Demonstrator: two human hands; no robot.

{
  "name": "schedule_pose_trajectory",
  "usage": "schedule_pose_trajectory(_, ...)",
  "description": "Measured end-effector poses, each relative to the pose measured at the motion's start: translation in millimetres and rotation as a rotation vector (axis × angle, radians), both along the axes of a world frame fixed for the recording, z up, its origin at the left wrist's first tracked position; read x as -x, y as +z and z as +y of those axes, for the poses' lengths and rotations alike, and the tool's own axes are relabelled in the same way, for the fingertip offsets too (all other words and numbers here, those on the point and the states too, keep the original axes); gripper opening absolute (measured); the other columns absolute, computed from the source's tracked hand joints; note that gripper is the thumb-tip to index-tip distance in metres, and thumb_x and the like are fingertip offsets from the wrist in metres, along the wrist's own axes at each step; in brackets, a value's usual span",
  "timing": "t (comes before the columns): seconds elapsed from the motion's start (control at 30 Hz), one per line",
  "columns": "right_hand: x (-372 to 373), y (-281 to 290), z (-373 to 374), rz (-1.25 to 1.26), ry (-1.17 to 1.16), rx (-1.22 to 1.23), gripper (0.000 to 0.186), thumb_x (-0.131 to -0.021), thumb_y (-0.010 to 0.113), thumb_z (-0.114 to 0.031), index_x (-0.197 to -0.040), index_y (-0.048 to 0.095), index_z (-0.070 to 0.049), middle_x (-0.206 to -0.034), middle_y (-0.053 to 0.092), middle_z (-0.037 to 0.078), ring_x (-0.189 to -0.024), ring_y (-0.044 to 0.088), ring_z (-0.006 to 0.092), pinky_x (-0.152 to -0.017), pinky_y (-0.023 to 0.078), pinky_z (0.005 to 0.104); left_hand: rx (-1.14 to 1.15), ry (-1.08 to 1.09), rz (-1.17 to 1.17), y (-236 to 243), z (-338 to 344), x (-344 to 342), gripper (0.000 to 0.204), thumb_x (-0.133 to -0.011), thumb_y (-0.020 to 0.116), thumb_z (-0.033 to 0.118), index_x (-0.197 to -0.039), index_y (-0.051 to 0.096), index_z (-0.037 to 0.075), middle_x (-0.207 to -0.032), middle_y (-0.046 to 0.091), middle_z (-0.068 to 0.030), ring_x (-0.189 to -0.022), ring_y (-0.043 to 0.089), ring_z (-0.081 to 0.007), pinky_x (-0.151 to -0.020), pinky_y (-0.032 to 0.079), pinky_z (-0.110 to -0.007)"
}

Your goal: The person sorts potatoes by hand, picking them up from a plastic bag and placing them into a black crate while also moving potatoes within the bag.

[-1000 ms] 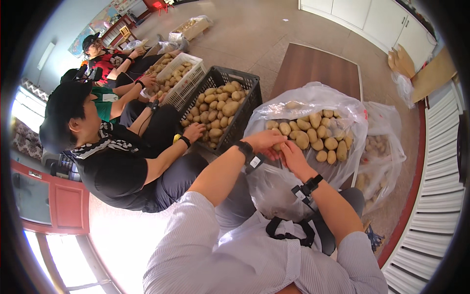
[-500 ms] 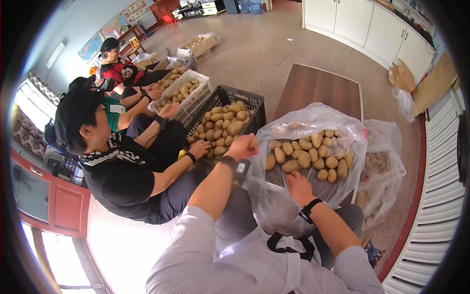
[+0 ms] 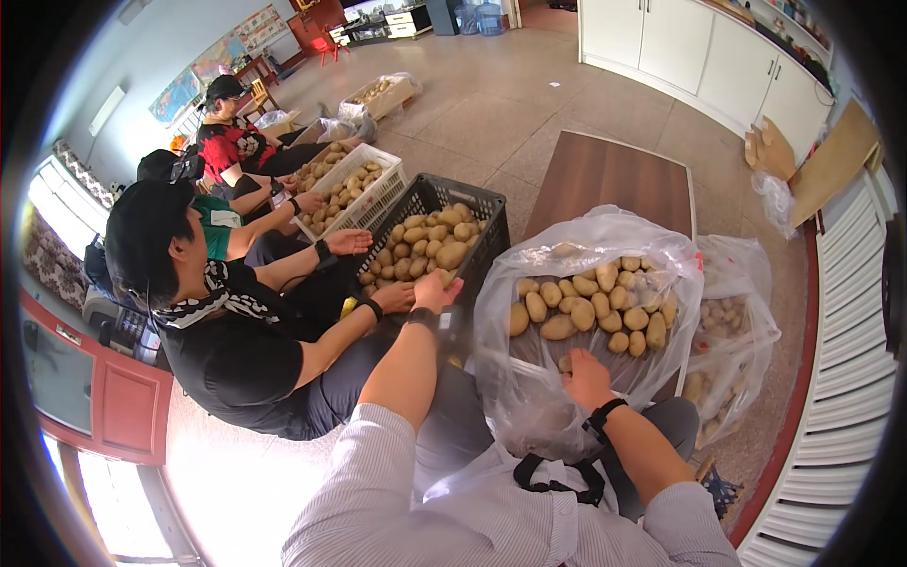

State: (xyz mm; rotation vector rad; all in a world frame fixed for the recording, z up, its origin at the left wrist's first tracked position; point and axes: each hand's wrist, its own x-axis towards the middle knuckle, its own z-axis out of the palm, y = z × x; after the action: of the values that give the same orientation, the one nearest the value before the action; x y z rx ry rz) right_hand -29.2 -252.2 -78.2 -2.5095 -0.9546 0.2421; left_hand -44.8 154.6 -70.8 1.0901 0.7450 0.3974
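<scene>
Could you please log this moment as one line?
left hand: at black plastic crate of potatoes | right hand: touching potato at clear plastic bag | bag: potatoes inside

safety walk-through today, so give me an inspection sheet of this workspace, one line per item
Surface: brown low table, near end hidden by the clear plastic bag
Job's things: potatoes in the open bag, more in the black crate
Clutter: another potato-filled bag and cardboard at right
Hands: left hand at the crate's near end; right hand with one potato at its fingertips; both grips unclear
Cables: nothing seen clearly
Surroundings: co-workers seated at left, white cabinets behind
</scene>
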Motion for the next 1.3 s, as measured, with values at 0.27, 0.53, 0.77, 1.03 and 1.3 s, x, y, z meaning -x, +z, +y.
schedule_pose_trajectory(0.27, 0.2, -2.3, -12.0, 0.253, -0.222, -0.285, 0.043, -0.082, 0.061, -0.021, -0.121, 0.053, -0.006, -0.106, 0.063, 0.021, -0.089, 0.062, 0.0400, -0.079, 0.048, 0.0451, 0.396, 0.427, 0.000, 9.0, 2.3, -2.4, 0.022, -0.093, 0.049, 0.010, -0.112, 0.052, 0.000, -0.108, 0.053, -0.0172, -0.095, 0.057, -0.0341, -0.079, 0.057, -0.047)
schedule_pose_trajectory(0.53, -14.4, -44.1, -16.2, 0.673, -0.365, -0.576, 0.042, -0.086, 0.056, -0.021, -0.125, 0.052, -0.005, -0.094, 0.061, 0.015, -0.078, 0.057, 0.0267, -0.069, 0.045, 0.0359, -0.311, 0.227, 0.186, 15.1, 0.4, -0.4, 0.024, -0.089, 0.060, 0.020, -0.102, 0.058, -0.001, -0.102, 0.057, -0.0185, -0.096, 0.058, -0.0343, -0.075, 0.056, -0.045)
schedule_pose_trajectory(0.77, -13.1, -27.4, -14.5, 1.047, -0.486, -0.705, 0.035, -0.090, 0.051, -0.016, -0.124, 0.054, -0.008, -0.076, 0.053, 0.002, -0.050, 0.045, 0.0088, -0.043, 0.035, 0.0242, -1.397, -0.012, 0.587, -52.9, 29.1, -0.8, 0.035, -0.083, 0.071, 0.034, -0.076, 0.063, 0.000, -0.071, 0.066, -0.0192, -0.071, 0.066, -0.0377, -0.062, 0.052, -0.044)
schedule_pose_trajectory(1.03, -12.8, -8.3, -16.6, 1.100, -0.532, -0.675, 0.024, -0.091, 0.052, -0.021, -0.110, 0.058, -0.009, -0.071, 0.052, 0.000, -0.051, 0.047, 0.0095, -0.044, 0.037, 0.0250, 0.269, 0.196, 0.129, 22.8, -41.4, -28.8, 0.038, -0.094, 0.056, 0.029, -0.119, 0.050, 0.001, -0.107, 0.058, -0.0151, -0.084, 0.064, -0.0322, -0.067, 0.056, -0.042)
schedule_pose_trajectory(1.3, -16.1, 15.5, 10.7, 1.164, -0.401, -0.740, 0.021, -0.092, 0.053, -0.029, -0.083, 0.055, -0.010, -0.069, 0.052, 0.001, -0.052, 0.050, 0.0125, -0.047, 0.039, 0.0269, -0.056, -0.410, 0.201, 81.2, -88.6, -15.9, 0.040, -0.094, 0.057, 0.034, -0.122, 0.054, 0.005, -0.112, 0.061, -0.0094, -0.073, 0.063, -0.0197, -0.061, 0.051, -0.032)
